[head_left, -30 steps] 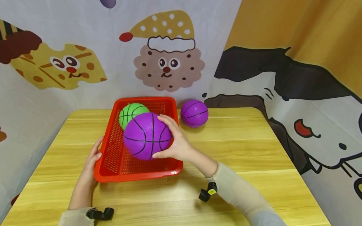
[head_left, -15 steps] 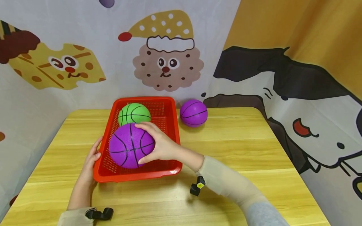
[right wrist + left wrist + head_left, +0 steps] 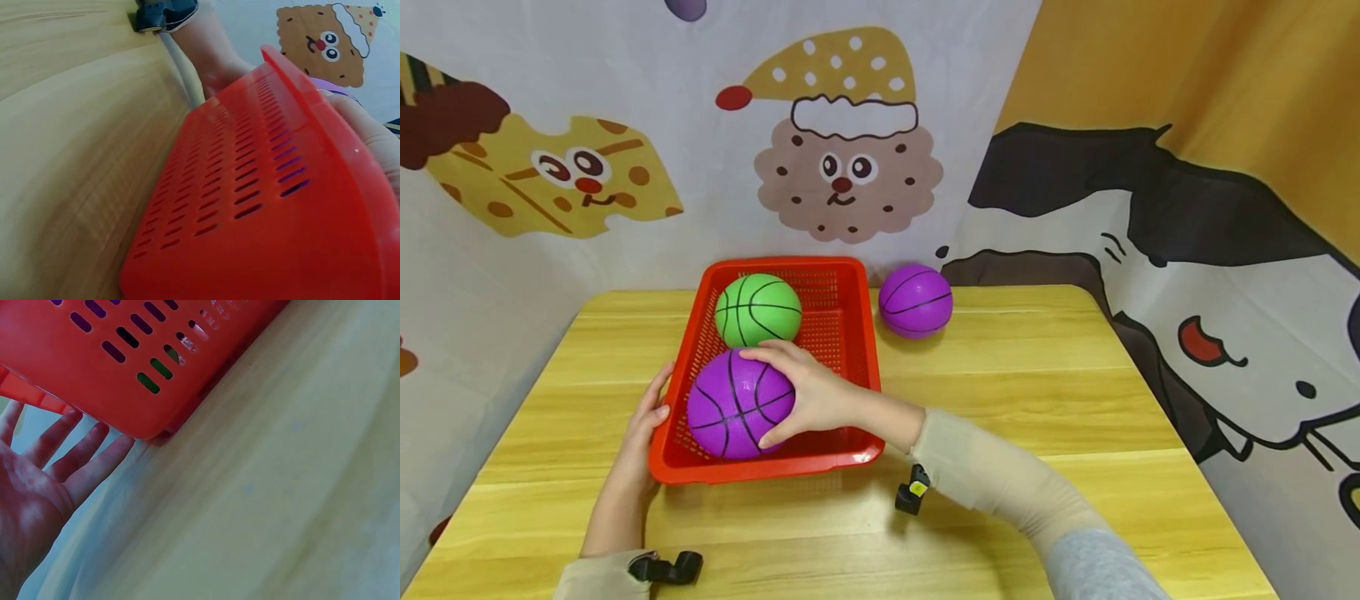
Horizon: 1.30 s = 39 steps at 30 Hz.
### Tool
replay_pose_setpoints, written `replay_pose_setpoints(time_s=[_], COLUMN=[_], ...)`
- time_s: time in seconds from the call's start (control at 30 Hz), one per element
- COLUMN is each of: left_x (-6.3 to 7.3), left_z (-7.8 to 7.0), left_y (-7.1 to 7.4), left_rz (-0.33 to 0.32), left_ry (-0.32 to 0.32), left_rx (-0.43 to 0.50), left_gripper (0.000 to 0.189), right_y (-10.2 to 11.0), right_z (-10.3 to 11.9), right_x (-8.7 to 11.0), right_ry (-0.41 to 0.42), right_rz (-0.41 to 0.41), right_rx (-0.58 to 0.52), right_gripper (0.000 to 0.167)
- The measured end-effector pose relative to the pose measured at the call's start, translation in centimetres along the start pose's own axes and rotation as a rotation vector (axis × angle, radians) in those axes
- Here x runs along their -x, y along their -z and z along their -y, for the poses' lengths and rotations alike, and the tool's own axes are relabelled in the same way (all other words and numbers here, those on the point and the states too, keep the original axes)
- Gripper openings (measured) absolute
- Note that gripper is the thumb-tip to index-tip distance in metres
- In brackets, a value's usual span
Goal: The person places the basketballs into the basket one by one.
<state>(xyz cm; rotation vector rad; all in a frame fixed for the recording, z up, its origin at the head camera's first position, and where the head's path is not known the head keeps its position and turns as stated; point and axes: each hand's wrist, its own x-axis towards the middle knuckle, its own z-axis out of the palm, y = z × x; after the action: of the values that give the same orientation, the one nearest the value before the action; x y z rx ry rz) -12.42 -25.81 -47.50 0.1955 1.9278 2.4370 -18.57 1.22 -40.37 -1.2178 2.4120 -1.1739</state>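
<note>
A purple toy basketball [image 3: 730, 408] sits low in the front left part of a red plastic basket [image 3: 775, 472]. My right hand [image 3: 816, 396] holds it from the right, thumb in front and fingers over its far side. Behind it in the same basket lies a green toy basketball [image 3: 758, 310]. My left hand [image 3: 634, 437] is at the basket's left side. The left wrist view shows the left hand's fingers [image 3: 87, 453] spread and nearly straight, fingertips touching the basket [image 3: 81, 381] under its rim. From the right wrist camera, the basket wall [image 3: 300, 250] hides most of the right hand [image 3: 375, 140].
Another purple toy basketball [image 3: 916, 301] rests on the wooden table [image 3: 1037, 375], just right of the basket's far corner. A cartoon-printed cloth [image 3: 700, 208] hangs behind the table. Black wrist cameras are strapped to both forearms.
My right hand has moved the purple basketball left, toward me and down into the basket, uncovering more of the green one. The left hand and the basket stay in place.
</note>
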Motion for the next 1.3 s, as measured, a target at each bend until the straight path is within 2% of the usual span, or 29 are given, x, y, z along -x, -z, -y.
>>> replay_pose_setpoints(time_s=[0.6, 0.83, 1.3], left_x=[0.15, 0.14, 0.08], left_z=[0.01, 0.07, 0.35], left_y=[0.16, 0.03, -0.01], left_rz=[-0.007, 0.001, -0.005], left_ry=[0.02, 0.015, -0.005], left_rx=[0.009, 0.027, 0.004], left_gripper=[0.057, 0.057, 0.057], right_y=[-0.72, -0.6, -0.6], right_z=[-0.19, -0.09, -0.22], right_x=[-0.28, -0.05, 0.16], right_ry=[-0.089, -0.095, -0.071], right_rz=[0.133, 0.128, 0.079], right_rx=[0.094, 0.097, 0.121], right_gripper=[0.106, 0.111, 0.115])
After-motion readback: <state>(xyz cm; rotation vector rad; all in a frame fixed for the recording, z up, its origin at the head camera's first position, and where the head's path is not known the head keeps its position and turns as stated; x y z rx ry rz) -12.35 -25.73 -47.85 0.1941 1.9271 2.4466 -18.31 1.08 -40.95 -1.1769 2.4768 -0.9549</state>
